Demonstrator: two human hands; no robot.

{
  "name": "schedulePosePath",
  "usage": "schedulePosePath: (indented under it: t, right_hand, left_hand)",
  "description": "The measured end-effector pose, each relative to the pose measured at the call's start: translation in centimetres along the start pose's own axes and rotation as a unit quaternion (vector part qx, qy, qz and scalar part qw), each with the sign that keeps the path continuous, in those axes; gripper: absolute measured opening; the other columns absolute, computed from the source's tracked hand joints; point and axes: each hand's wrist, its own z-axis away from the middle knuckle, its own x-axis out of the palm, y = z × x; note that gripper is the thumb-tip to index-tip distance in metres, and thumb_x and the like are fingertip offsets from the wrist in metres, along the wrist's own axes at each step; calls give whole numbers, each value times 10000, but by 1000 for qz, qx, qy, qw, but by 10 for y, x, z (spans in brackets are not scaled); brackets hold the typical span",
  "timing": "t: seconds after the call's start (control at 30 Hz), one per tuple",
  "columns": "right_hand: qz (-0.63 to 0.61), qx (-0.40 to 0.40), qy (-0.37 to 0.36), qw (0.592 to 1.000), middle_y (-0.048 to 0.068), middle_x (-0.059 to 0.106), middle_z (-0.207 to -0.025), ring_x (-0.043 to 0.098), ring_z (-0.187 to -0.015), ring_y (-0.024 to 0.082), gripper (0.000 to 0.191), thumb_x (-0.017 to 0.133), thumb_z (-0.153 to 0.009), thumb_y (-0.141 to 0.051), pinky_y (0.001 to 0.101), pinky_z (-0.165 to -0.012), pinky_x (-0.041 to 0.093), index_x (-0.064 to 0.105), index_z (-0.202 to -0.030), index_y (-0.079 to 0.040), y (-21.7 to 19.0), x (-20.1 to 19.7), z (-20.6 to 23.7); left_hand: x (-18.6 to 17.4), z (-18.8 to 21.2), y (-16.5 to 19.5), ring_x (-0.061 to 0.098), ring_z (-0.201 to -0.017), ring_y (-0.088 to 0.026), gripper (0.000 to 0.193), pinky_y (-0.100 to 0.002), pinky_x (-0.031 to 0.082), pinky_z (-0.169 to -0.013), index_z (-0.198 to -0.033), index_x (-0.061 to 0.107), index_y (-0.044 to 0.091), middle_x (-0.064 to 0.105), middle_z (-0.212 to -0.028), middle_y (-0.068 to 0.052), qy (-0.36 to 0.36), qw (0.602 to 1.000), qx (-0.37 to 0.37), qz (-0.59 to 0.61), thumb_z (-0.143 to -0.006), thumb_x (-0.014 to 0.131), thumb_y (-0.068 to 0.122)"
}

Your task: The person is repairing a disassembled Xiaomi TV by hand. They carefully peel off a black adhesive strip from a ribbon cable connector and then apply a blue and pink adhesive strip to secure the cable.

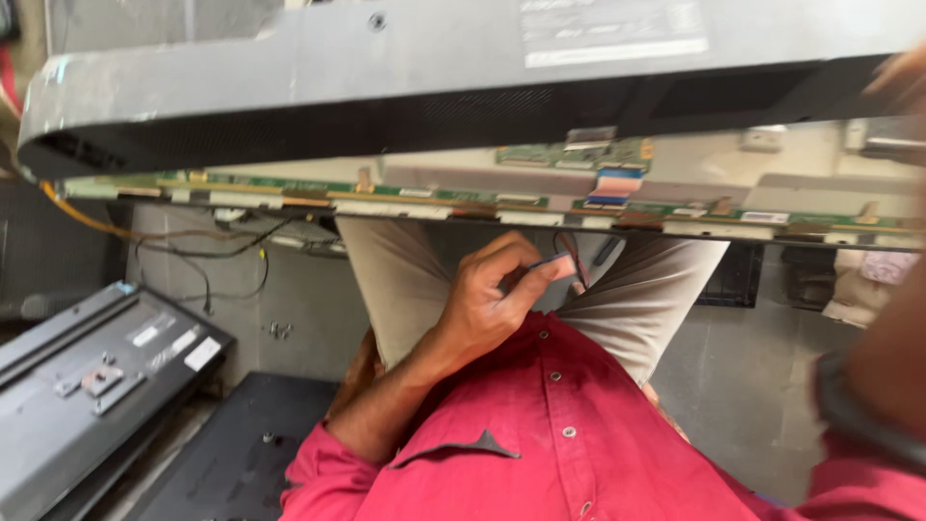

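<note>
I see my left hand (492, 294) pinching a small pink piece (559, 267) below a television's exposed circuit strip (463, 200); my right hand (902, 82) grips its back cover (386, 77).

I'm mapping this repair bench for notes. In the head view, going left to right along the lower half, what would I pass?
Grey back cover lying flat → left hand pinching a small pink piece → right forearm with a dark wristband.

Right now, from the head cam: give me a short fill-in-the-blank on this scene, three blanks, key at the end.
1. The left hand pinches a small ____ strip near the panel's lower edge.
2. The long narrow circuit board along the TV panel edge is ____ in colour.
3. The person's shirt is ____.

Missing words: pink; green; red
</note>
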Motion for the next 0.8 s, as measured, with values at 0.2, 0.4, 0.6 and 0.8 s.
schedulePosePath:
  t: [0.2, 0.4, 0.6, 0.8]
  right_hand:
    - [-320, 119, -220, 914, 85, 781, -1009, 669, -743, 114, 275, 821, -849, -132, 250, -608, 516, 752, -1094, -28, -61, 67, 47]
    - [-438, 261, -298, 807, 76, 706, -797, 610, -686, 60, 170, 789, -935, -116, 226, -558, 465, 744, -995, 36, -74, 100, 51]
    - [-529, 214, -221, 790, -3, 679, -885, 568, -757, 4, 163, 765, -996, -102, 188, -612, 438, 702, -1057, 36, -77, 102, 38]
    - [-534, 297, -231, 757, 34, 675, -800, 550, -618, 38, 223, 759, -968, -136, 181, -516, 391, 699, -1090, 41, -81, 95, 25]
  left_hand:
    - [-9, -7, 7, 534, -648, -106, 232, -291, 417, -584, -835, 667, 14, 596, -768, -48, -28, 999, -40, 12, -995, 730, 170]
    - [-17, -17, 1, 571, -707, -95, 243, -287, 458, -644, -883, 700, 23, 615, -788, -26, -52, 998, -21, 18, -1032, 705, 215]
    - [-28, -20, -9, 507, -805, -65, 218, -260, 438, -697, -1050, 764, 24, 577, -913, 23, -62, 992, -17, 113, -1092, 684, 223]
    - [-30, -18, -16, 544, -757, -6, 192, -203, 470, -642, -1123, 735, 39, 599, -936, 70, -87, 966, -94, 223, -1055, 675, 208]
